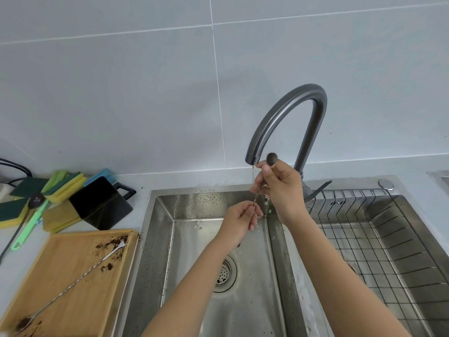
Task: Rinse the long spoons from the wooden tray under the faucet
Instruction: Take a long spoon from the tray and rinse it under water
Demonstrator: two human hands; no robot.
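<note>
Lying nearest on the left, a wooden tray (60,276) is seen on the tabletop (17,259), scattered with dark coffee-like grounds. One long spoon (73,283) is laid across it diagonally, its soiled bowl at the near left corner and its small forked end toward the tray's far right corner.

Beside the tray, a stainless sink (155,239) is set into the tabletop, with a round drain strainer (224,273) in the left basin and a wire rack (364,239) placed in the right basin.

Above the left basin, a second long spoon (261,188) is held upright by both hands. Its lower shaft is pinched by the left hand (239,221), fingers curled round it. Its upper part is gripped by the right hand (279,190), and the dark bowl is seen standing above the fingers, just beside the spout of the faucet (286,122). A thin stream of water (254,175) is seen falling past the spoon.

Farther back on the left, a black square container (102,203), green and yellow sponges (60,188) and a green-handled tool (29,229) are gathered against the pale tiled wall (145,81).
</note>
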